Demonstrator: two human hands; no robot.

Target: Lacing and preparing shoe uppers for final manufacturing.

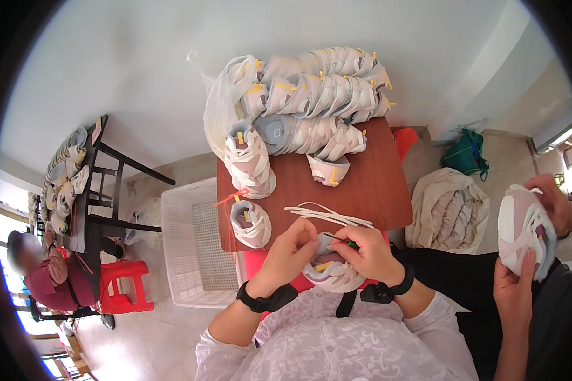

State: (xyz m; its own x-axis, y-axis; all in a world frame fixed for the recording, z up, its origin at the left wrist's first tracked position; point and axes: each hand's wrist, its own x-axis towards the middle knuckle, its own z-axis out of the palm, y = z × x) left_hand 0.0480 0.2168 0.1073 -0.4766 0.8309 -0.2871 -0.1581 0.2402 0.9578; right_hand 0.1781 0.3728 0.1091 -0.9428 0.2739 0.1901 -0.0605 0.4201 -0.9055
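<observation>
A white-and-pink shoe upper (337,277) with a yellow tab rests at the table's near edge, close against my body. My right hand (376,257) is closed around a small tool (349,242) with a green-and-black handle and a thin dark shaft pointing left over the shoe's opening. On the shoe's left side, my left hand (287,251) pinches with thumb and forefinger; what lies between them is too small to make out. Several flat white laces (329,214) lie just beyond my hands. Left of them stand a laced shoe upper (250,224) and, farther back, more laced uppers (250,164).
Nested rows of shoe uppers (324,95) fill the back of the brown table (384,171), beside a clear plastic bag (219,117). A white basket (175,254) stands left, a cloth sack (451,206) right. Another person's hands hold a shoe (518,228) at right; a co-worker (54,279) sits far left.
</observation>
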